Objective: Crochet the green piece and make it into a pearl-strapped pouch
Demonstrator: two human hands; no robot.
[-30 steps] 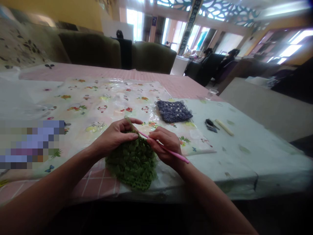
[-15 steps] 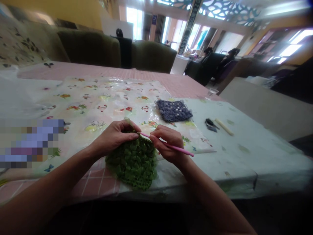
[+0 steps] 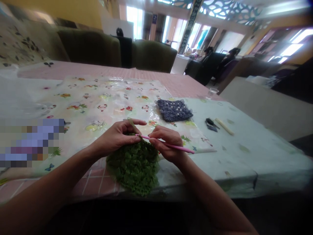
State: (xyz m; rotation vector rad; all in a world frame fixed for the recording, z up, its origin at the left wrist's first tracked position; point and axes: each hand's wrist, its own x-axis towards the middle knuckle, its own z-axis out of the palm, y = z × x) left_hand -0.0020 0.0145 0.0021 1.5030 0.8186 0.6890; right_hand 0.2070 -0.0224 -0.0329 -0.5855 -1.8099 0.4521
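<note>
A green crocheted piece (image 3: 134,166) with a ruffled surface hangs from my left hand (image 3: 119,135) at the table's near edge. My left thumb pinches its top edge, and the index finger stretches out to the right with a strand of green yarn (image 3: 132,122) running over it. In my right hand (image 3: 167,142) is a pink crochet hook (image 3: 178,148), held between thumb and fingers like a pen. The hook's tip lies at the top edge of the green piece, close to my left fingertips.
Beyond my right hand lies a grey-blue crocheted piece (image 3: 174,111) with white beads. Small black-handled snips (image 3: 211,125) and a pale yellow stick (image 3: 224,126) rest further right. A clear cup (image 3: 212,92) stands near the far right edge; chairs (image 3: 153,55) line the far side.
My left index finger has lifted and straightened, raising the yarn. The hook's tip has shifted slightly left, and the green piece has moved a little down and right.
</note>
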